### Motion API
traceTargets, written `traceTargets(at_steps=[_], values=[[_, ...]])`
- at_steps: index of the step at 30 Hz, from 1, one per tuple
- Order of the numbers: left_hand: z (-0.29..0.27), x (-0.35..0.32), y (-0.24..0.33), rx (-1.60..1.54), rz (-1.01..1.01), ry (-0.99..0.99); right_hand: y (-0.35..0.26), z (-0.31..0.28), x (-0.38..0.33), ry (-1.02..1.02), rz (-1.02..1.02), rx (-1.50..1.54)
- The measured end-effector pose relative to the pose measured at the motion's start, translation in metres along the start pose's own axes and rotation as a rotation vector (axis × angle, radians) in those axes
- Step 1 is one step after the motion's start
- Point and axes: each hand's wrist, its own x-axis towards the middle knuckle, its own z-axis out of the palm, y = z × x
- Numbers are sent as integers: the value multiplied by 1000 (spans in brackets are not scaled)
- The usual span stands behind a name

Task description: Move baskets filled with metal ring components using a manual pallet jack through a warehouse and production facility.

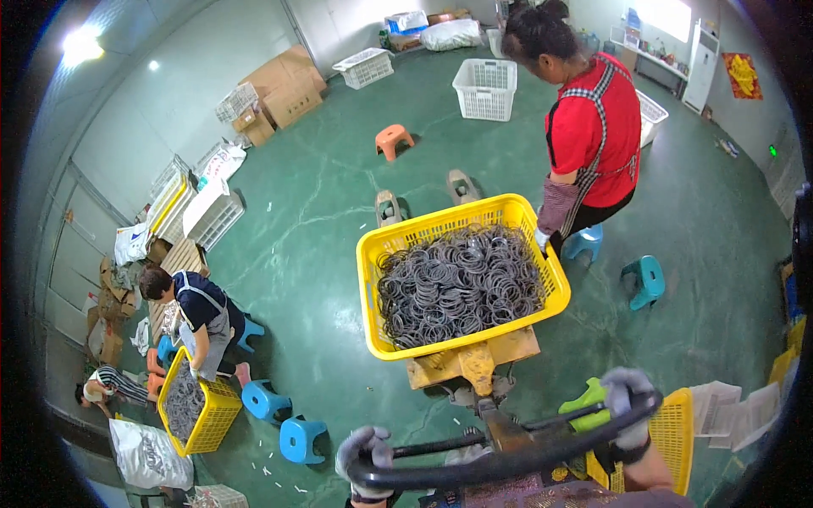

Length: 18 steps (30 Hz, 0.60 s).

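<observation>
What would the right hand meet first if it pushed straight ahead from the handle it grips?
Probably the yellow crate of dark rings, riding just ahead of the right hand on the pallet jack; depth is unclear.

Green painted floor with small stools, white crates and cardboard boxes along pale walls; bright window at far right.

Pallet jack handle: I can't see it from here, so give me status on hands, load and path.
Both gloved hands, left hand and right hand, grip the pallet jack handle. Yellow crate of grey rings rides the jack. Person in red stands at its far corner.
</observation>
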Motion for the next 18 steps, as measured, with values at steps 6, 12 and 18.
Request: traceTargets(at_steps=[6,12,18], values=[[-22,7,43,-286,-250,-161,-30,0,-64,-4,-149,-366],[-18,43,1,4,34,-158,-20,13,-60,30,-245,-408],[10,77,-27,-158,-97,-287,5,16,-49,182,-17,-126]])
